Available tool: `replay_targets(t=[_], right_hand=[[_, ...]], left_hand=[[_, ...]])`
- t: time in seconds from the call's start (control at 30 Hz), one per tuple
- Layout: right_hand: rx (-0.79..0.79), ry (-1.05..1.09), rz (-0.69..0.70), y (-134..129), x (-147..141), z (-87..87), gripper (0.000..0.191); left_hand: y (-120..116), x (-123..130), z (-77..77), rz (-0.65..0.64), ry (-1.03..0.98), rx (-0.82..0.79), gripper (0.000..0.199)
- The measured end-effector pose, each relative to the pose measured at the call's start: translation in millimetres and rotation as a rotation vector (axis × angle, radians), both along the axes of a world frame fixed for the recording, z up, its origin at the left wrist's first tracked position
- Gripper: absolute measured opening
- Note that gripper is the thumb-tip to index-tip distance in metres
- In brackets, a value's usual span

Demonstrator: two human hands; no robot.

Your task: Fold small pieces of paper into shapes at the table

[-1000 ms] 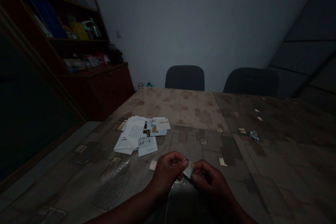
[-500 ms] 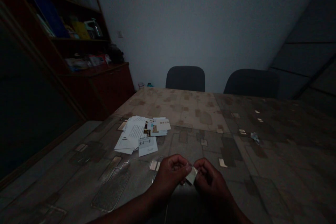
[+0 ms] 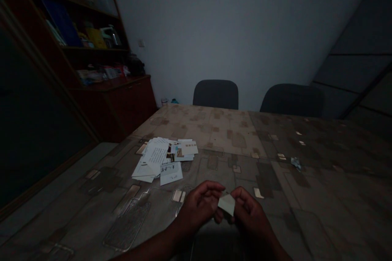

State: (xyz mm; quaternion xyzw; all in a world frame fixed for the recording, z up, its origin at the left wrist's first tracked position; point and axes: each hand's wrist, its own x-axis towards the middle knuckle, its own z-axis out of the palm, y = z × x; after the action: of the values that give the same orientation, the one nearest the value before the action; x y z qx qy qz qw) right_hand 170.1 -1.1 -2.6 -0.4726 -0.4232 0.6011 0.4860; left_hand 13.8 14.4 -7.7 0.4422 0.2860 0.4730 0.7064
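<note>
- Pale wall [image 3: 245,24]: rises beyond the tabletop's far edge, dim in the low light.
- Tabletop [image 3: 211,128]: covered in a brown-beige pattern of rounded rectangles, some of them shiny.
- Reddish-brown cabinet [image 3: 128,104]: stands past the tabletop's left edge, its shelves filled with assorted items, among them a blue upright item [image 3: 63,22] and a yellow one [image 3: 96,38].
- Two dark chairs [image 3: 215,94]: their backrests show above the far edge, one near its middle, the other farther right.
- Left hand [image 3: 200,204]: above the tabletop's near part, fingers curled at the small paper's left side; whether they pinch it, I cannot tell.
- Right hand [image 3: 248,211]: just beside the left, thumb and fingers clamped on the paper's right side.
- Loose pile of cards [image 3: 156,159]: overlapping, some printed, lying toward the tabletop's left edge, beyond the left hand.
- Small pale paper [image 3: 226,204]: held up between the two hands, near the tabletop's near edge, with a pointed top.
- Crumpled scrap [image 3: 295,163]: lies alone on the tabletop's right part, well apart from the cards.
</note>
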Motion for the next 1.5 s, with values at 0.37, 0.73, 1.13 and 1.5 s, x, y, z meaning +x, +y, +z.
replay_targets(t=[0.37, 0.73, 1.13, 1.5], right_hand=[[0.487, -0.505, -0.156, 0, 6, -5.1, 0.016], [1.112, -0.945, -0.167, 2, 12, -5.9, 0.016], [1.307, -1.052, -0.230, -1, 8, -8.8, 0.018], [0.959, -0.799, -0.132, -5, 6, 1.3, 0.012]], left_hand=[[-3, 6, 1.0, 0.082, 0.103, -0.112, 0.045], [-8, 18, 6.0, 0.178, 0.256, -0.108, 0.019], [-11, 21, 7.2, 0.259, 0.252, -0.076, 0.010], [-9, 18, 8.1, 0.329, 0.246, -0.033, 0.010]])
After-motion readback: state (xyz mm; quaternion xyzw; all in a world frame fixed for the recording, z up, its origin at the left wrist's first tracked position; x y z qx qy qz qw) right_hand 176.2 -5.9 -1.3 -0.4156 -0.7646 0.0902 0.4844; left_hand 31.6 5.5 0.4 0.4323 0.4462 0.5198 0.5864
